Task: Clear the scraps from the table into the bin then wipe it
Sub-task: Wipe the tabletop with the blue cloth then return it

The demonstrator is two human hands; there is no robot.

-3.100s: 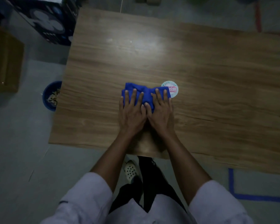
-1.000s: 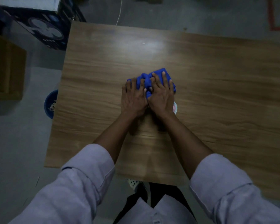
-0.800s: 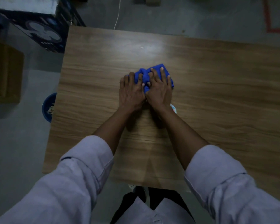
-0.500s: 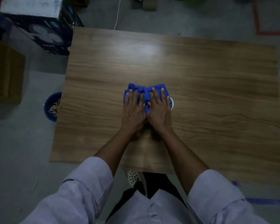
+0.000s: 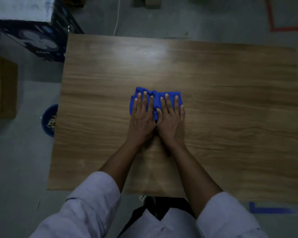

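Pressing cloth (image 5: 155,100), straight-fingered: left grip (image 5: 142,121), right grip (image 5: 171,123).

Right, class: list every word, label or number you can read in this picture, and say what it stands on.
No text can be read here.
Dark printed box: a fan picture and small pale marks, too blurred to read.
Blue cloth, table, blue bin: no lettering shows.
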